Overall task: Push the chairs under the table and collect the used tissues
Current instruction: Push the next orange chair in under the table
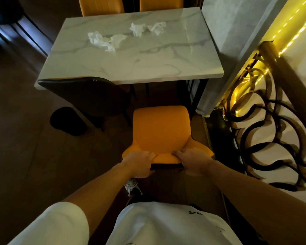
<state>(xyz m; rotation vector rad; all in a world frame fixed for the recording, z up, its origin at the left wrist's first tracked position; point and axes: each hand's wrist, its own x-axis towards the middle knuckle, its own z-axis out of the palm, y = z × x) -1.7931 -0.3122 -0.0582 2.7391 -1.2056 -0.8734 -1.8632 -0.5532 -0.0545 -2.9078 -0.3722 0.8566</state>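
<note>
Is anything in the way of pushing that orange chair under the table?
Nothing visible blocks it. Both hands, left hand and right hand, grip the orange chair, and the floor up to the table looks bare.

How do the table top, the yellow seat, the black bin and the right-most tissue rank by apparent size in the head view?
1. table top
2. yellow seat, though it is nearer the camera
3. black bin
4. right-most tissue
</note>
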